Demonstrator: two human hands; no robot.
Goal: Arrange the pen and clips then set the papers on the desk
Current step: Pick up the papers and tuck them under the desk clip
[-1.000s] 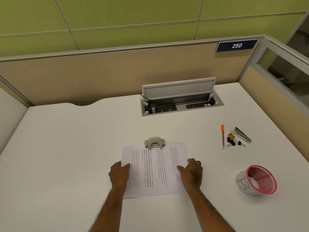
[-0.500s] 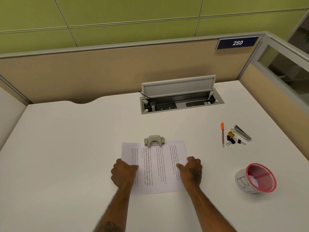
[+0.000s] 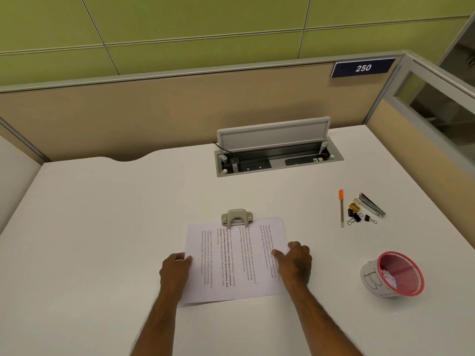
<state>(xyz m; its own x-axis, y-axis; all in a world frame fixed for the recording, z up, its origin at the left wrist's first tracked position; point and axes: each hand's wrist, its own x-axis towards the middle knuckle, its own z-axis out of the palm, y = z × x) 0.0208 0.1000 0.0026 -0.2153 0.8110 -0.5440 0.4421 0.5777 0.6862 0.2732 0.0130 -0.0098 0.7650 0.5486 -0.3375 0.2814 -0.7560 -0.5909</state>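
A stack of printed papers lies on the white desk, its top edge under a grey metal clip. My left hand pinches the papers' left edge, thumb on top. My right hand holds the right edge, thumb on the sheet and fingers curled beside it. The lower left corner is slightly raised, and a second sheet shows beneath it. To the right lie an orange-capped pen and a few black binder clips, both apart from my hands.
A yellow sharpener and a metal strip lie next to the clips. A pink mesh cup lies tilted on its side at the right. An open cable box sits at the back, with partition walls behind and to the right.
My left hand slid from on top of the papers out to their left edge and took hold of it. The right hand stayed put.
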